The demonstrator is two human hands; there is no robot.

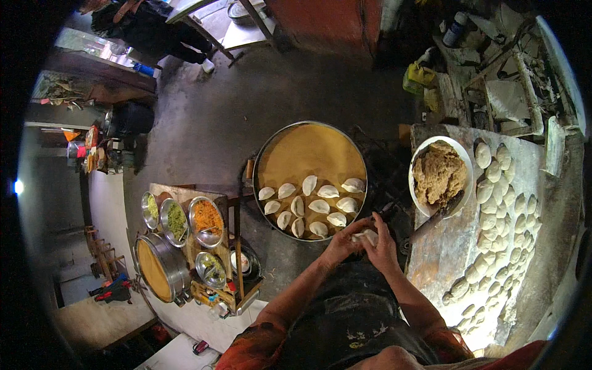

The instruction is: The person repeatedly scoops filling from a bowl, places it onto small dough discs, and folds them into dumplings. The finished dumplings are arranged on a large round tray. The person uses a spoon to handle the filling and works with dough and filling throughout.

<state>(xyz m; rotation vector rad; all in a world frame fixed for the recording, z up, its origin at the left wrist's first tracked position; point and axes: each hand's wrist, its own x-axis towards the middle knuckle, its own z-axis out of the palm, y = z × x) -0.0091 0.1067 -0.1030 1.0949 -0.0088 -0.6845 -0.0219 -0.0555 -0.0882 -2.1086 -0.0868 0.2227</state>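
Close to the near right rim of a round steamer tray (pixel 310 138) lined with tan cloth, my left hand (pixel 345 241) and my right hand (pixel 380 245) meet around a pale dough dumpling (pixel 365 237). Fingers of both hands cover much of it. Several crescent-shaped dumplings (pixel 319 206) lie spaced over the nearer half of the tray's cloth. To the right, a white bowl (pixel 413 185) holds a mound of brown filling (pixel 439 173), with a dark flat utensil (pixel 437 217) resting across its near rim.
Rows of dough pieces (pixel 490 222) cover the right of a floured board (pixel 430 259). At left, a wooden stand (pixel 185 192) bears metal bowls of chopped vegetables (pixel 207 217), beside a stacked steamer (pixel 178 266). A yellow jug (pixel 418 77) stands back right. Another person (pixel 148 30) is at upper left.
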